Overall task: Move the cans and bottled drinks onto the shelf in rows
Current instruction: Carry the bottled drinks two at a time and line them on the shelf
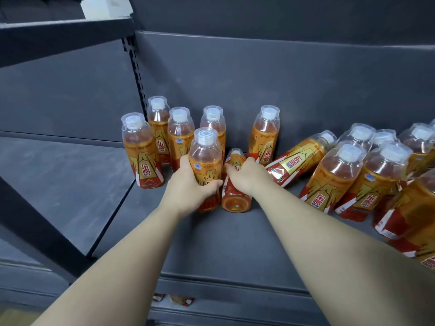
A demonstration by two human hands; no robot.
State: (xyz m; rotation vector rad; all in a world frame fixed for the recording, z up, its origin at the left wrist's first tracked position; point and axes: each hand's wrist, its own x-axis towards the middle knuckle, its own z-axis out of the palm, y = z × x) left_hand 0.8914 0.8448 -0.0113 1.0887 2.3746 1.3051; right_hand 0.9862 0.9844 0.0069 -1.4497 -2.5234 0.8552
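On the dark grey metal shelf (211,243), the left hand (188,187) has its grip clamped round an upright orange-labelled plastic bottle (206,156), steadying it, while the right hand (247,177) closes its grip over a toppled twin bottle (235,200), probably to stand it in the row.

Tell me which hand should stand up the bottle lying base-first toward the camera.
Right, probably: the right hand rests curled on that lying bottle, while the left hand is busy gripping an upright bottle beside it.

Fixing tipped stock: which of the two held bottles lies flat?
The bottle under the right hand, base facing camera; the left hand holds an upright bottle.
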